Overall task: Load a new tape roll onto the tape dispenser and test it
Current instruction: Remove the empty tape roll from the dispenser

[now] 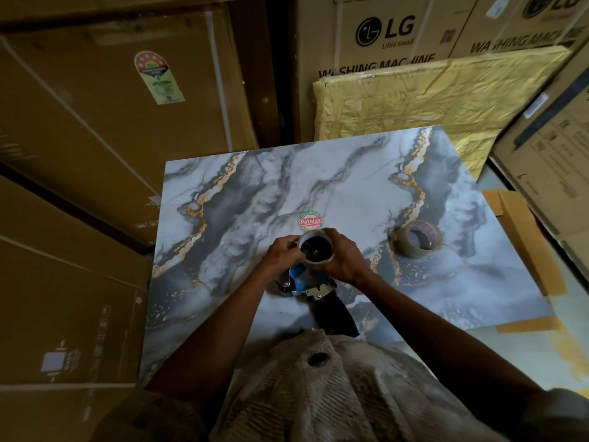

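Near the middle of the tabletop (318,186), the left hand (283,253) and right hand (342,260) both grip a ring-shaped core (315,247) on the tape dispenser (314,287), with a tape roll (417,239) lying toward the right edge.

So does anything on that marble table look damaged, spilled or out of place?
Nothing stands out. Both hands, left hand and right hand, hold an empty-looking ring on the tape dispenser; a tape roll lies apart on the table, intact.
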`<state>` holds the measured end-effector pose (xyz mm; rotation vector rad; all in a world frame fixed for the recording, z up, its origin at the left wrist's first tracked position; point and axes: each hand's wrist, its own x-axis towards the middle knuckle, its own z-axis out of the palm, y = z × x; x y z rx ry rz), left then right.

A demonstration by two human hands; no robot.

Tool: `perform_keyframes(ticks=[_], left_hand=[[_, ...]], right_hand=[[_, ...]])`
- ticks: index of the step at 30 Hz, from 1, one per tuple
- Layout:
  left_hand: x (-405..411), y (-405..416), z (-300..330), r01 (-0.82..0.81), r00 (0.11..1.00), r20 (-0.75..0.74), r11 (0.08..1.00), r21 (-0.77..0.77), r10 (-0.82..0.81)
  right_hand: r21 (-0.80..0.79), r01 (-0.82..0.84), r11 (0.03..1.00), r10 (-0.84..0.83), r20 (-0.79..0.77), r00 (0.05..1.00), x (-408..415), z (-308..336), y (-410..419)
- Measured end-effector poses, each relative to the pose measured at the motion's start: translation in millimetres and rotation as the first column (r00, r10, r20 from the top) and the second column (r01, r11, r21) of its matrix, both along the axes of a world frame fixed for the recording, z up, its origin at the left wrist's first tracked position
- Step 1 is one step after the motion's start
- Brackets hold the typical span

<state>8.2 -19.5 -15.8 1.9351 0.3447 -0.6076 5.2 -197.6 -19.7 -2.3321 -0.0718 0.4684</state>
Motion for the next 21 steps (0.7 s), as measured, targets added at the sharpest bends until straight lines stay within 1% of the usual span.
perform_keyframes(ticks=[3, 6, 8, 10, 13, 17, 21], left_hand=[[-6, -4, -12, -0.096, 0.995, -0.005, 0.995, 0.017, 0.096], [-13, -7, -33, -0.101, 0.993, 0.057, 0.995, 0.022, 0.099], [-16, -7, -55, -0.121, 0.987, 0.113, 0.990, 0.076, 0.112], [-23, -9, -52, -0.134, 0.983, 0.143, 0.981, 0.138, 0.114], [-30, -14, -42, -0.153, 0.976, 0.183, 0.972, 0.180, 0.120], [-29, -15, -40, -0.116, 0.975, 0.217, 0.947, 0.299, 0.051], [-25, -13, -45, -0.041, 0.972, 0.226, 0.902, 0.431, -0.064]], right_hand=[[-0.040, 0.040, 0.998, -0.039, 0.034, 0.999, 2, 6, 4], [-0.095, 0.031, 0.995, -0.029, 0.025, 0.999, 8, 4, 2], [-0.100, 0.019, 0.995, -0.016, 0.034, 0.999, 11, 3, 1], [-0.105, 0.000, 0.994, 0.005, 0.043, 0.999, 13, 3, -1], [-0.114, -0.026, 0.993, 0.031, 0.042, 0.999, 15, 3, -1], [-0.112, -0.034, 0.993, 0.037, 0.028, 0.999, 17, 2, -2], [-0.116, -0.076, 0.990, 0.080, 0.023, 0.997, 22, 5, -7]])
